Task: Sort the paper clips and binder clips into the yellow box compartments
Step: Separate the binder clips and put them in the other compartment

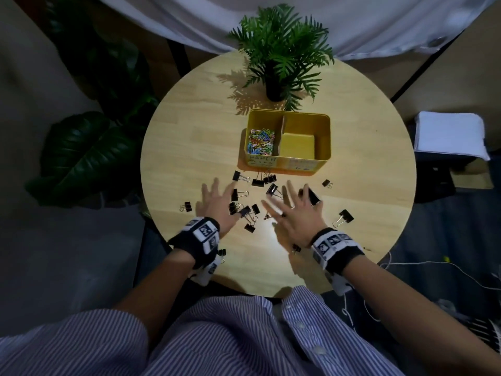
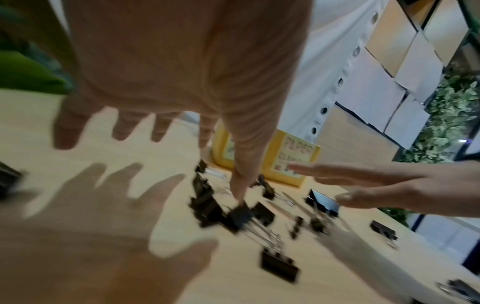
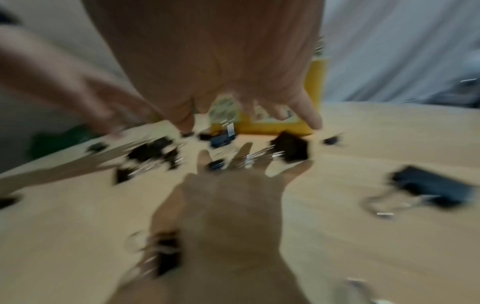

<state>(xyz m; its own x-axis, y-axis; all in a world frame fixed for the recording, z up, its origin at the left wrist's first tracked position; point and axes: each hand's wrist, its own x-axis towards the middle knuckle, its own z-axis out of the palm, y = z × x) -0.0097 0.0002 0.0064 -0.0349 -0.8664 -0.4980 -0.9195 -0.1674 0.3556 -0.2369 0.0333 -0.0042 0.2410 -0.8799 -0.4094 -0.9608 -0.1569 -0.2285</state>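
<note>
The yellow box (image 1: 329, 137) stands past the middle of the round table. Its left compartment holds coloured paper clips (image 1: 261, 141); its right compartment (image 1: 296, 146) is bare. Several black binder clips (image 1: 257, 182) lie scattered in front of the box. My left hand (image 1: 219, 202) hovers over them with fingers spread, its thumb tip at one clip (image 2: 240, 216). My right hand (image 1: 292, 207) is spread flat beside it and holds nothing. A large binder clip (image 1: 313, 196) lies by its fingertips. The right wrist view is blurred; it shows the spread right hand (image 3: 246, 92) and the box (image 3: 317, 82).
A potted green plant (image 1: 273, 88) stands behind the box. Stray binder clips lie at the left (image 1: 187, 207), the right (image 1: 345, 215), and near each wrist by the table's near edge (image 1: 221, 252). Bare wood shows left and right of the box.
</note>
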